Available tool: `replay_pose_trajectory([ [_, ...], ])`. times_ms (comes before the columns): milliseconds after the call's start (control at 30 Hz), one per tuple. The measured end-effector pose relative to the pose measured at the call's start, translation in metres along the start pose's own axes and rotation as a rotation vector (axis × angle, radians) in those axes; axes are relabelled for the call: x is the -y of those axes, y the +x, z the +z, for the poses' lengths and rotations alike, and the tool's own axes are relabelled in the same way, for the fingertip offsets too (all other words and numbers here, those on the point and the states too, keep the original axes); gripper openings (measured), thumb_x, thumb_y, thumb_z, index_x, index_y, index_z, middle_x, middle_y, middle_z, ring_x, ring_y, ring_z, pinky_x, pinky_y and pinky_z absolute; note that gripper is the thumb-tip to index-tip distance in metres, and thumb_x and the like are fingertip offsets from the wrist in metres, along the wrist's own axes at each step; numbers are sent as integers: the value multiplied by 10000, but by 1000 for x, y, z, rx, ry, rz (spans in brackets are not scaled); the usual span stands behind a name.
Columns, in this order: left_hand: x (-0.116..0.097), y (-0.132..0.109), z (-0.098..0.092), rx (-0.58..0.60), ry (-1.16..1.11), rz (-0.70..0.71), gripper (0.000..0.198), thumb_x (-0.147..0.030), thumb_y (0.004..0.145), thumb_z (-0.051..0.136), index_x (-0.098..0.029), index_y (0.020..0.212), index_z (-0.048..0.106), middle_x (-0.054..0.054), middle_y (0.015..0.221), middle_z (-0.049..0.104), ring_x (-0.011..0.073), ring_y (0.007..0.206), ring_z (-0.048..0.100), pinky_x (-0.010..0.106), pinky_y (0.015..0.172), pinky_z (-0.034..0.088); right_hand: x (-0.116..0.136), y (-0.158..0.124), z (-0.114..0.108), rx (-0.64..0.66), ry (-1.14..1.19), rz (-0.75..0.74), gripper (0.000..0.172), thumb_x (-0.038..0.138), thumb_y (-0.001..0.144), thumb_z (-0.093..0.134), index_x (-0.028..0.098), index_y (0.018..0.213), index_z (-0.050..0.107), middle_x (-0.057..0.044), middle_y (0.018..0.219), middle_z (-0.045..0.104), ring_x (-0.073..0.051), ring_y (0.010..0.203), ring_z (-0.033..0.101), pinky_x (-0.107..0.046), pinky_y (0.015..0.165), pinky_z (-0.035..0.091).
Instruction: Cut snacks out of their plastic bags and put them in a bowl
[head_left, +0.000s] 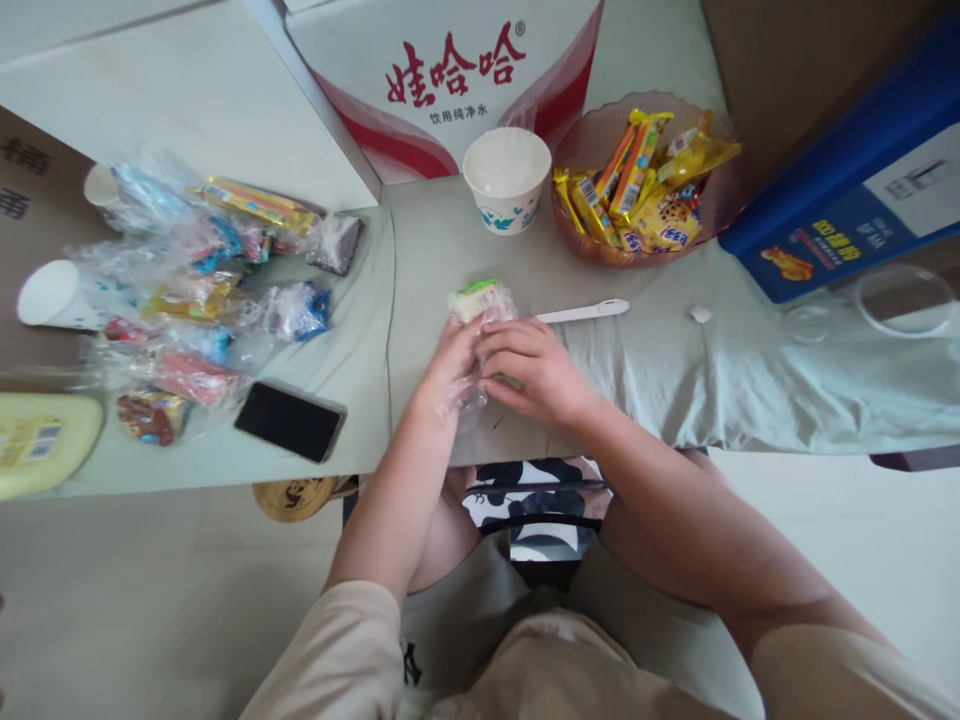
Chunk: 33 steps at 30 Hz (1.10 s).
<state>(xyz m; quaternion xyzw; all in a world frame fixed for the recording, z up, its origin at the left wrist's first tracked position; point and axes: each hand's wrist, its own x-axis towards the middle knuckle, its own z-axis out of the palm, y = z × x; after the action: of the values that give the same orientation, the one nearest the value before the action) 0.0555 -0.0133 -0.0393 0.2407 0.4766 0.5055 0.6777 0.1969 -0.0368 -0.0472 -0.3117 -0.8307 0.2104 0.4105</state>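
My left hand (448, 372) and my right hand (534, 368) meet over the pale green cloth (675, 380) at the table's front. Between them is a clear plastic bag (480, 305) holding a snack with a green and white wrapper. The left hand looks partly covered by the bag's film and grips it from the left. The right hand's fingers are curled and pinch the bag from the right. A white plastic knife (583, 312) lies just beyond the right hand.
A pink bowl (600, 140) of yellow wrapped snacks and a white paper cup (507, 178) stand behind. Several bagged snacks (202, 290), a black phone (289, 421) and another cup (52, 296) lie left. A blue box (847, 170) and clear lid (904, 300) sit right.
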Motion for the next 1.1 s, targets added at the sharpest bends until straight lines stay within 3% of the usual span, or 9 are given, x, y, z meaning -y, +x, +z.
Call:
replay_pose_trajectory([
  [133, 1, 3, 2, -15, -25, 108, 350, -300, 693, 894, -193, 957, 690, 50, 897, 776, 253, 984, 770, 341, 868, 609, 1, 4, -4, -138, 70, 127, 176, 291, 989, 569, 239, 831, 625, -38, 823, 731, -201, 828, 685, -359, 812, 505],
  [267, 0, 0, 3, 8, -65, 98, 403, -383, 698, 889, -195, 1004, 705, 60, 931, 782, 299, 1099, 750, 371, 915, 610, 1, 8, -5, -349, 69, 319, 178, 250, 891, 621, 239, 745, 519, -10, 740, 631, -187, 755, 589, -344, 765, 455],
  [400, 1, -4, 1, 242, -33, 96, 712, -463, 575, 961, -211, 1175, 672, 93, 1146, 767, 335, 1263, 674, 421, 1049, 550, -1, 10, -1, -426, 152, 555, 159, 271, 839, 595, 239, 732, 481, -3, 757, 557, -176, 750, 523, -323, 726, 434],
  [533, 1, -6, -7, 406, 159, 79, 930, -339, 467, 1023, -256, 1290, 599, 107, 1335, 701, 335, 1320, 631, 464, 1142, 474, -5, 10, 2, -418, 217, 647, 145, 288, 812, 584, 236, 736, 472, 4, 766, 530, -166, 740, 494, -325, 731, 431],
  [700, 4, 0, -11, 124, 182, 182, 731, -369, 606, 962, -260, 1234, 604, 83, 1259, 730, 328, 1271, 662, 471, 1091, 520, -8, 12, -10, -353, 226, 615, 132, 325, 909, 506, 231, 822, 538, -20, 817, 581, -186, 783, 541, -353, 778, 461],
  [800, 2, 7, -14, -18, 119, 203, 577, -330, 660, 899, -277, 1161, 619, 42, 1193, 752, 290, 1199, 698, 425, 1011, 583, -12, 7, -23, -284, -110, 570, 137, 227, 900, 497, 219, 940, 628, -92, 998, 663, -262, 998, 587, -433, 922, 461],
  [933, -2, 12, -21, -96, 90, 230, 441, -248, 644, 861, -272, 1012, 618, 18, 1099, 763, 251, 1081, 732, 387, 934, 621, -20, -8, -36, -51, -500, 606, 324, 144, 896, 500, 205, 1136, 709, -152, 1301, 663, -365, 1310, 499, -558, 1115, 347],
  [1000, -2, 14, -25, -108, 98, 265, 431, -241, 639, 857, -267, 994, 614, 28, 1097, 762, 249, 1064, 734, 388, 940, 618, -24, -13, -41, 24, -535, 661, 307, 181, 926, 505, 203, 1131, 732, -157, 1252, 694, -381, 1265, 537, -585, 1106, 354],
  [1100, 0, 18, -32, -135, 176, 366, 503, -258, 647, 863, -270, 1075, 601, 54, 1180, 748, 256, 1135, 718, 406, 1015, 581, -25, -16, -46, -3, -351, 740, 288, 274, 945, 526, 178, 1103, 747, -159, 1067, 722, -326, 1006, 649, -505, 940, 483],
])
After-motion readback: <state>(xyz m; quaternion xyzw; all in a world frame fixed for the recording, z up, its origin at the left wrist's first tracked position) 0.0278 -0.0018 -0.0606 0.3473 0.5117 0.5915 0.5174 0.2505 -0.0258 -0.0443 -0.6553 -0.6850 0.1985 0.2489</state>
